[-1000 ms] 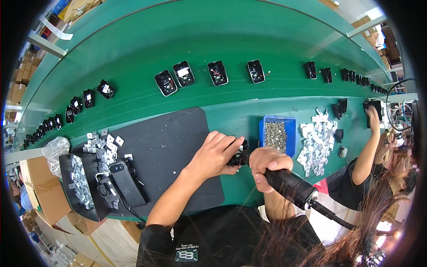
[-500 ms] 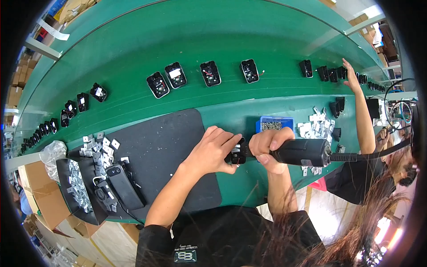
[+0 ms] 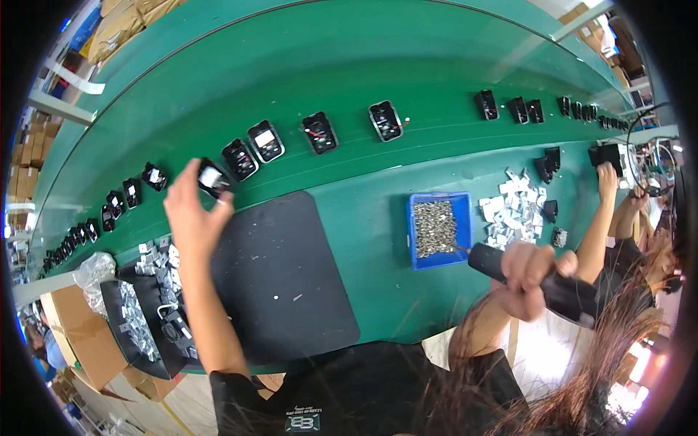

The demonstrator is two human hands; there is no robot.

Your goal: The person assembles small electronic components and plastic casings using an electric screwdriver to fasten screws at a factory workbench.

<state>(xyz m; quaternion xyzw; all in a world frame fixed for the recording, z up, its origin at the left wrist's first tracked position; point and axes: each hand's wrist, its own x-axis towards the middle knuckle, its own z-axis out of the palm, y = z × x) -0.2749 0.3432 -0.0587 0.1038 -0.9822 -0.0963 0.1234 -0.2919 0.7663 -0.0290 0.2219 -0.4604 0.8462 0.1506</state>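
My left hand (image 3: 195, 214) is at the belt, left of centre, with thumb and fingers closed around a small black plastic housing (image 3: 211, 179) that has a white patch inside. Beside it stand similar open housings (image 3: 240, 159). My right hand (image 3: 534, 280), at the right, grips a black electric screwdriver (image 3: 488, 261) lying nearly level. Its bit points left, to the right edge of a blue bin (image 3: 411, 231) filled with small screws (image 3: 435, 227). Whether a screw sits on the bit is too small to tell.
Silvery metal plates (image 3: 515, 207) lie right of the bin; more (image 3: 156, 261) are at the left by a black tray (image 3: 138, 327). A dark mat (image 3: 283, 276) covers the table before me. Along the green belt (image 3: 349, 80) stand several housings. A co-worker's arm (image 3: 600, 225) reaches in at right.
My left hand has carried the housing from the centre to the belt at far left. My right hand has drawn the screwdriver off it, rightward. The co-worker's raised hand has come down.
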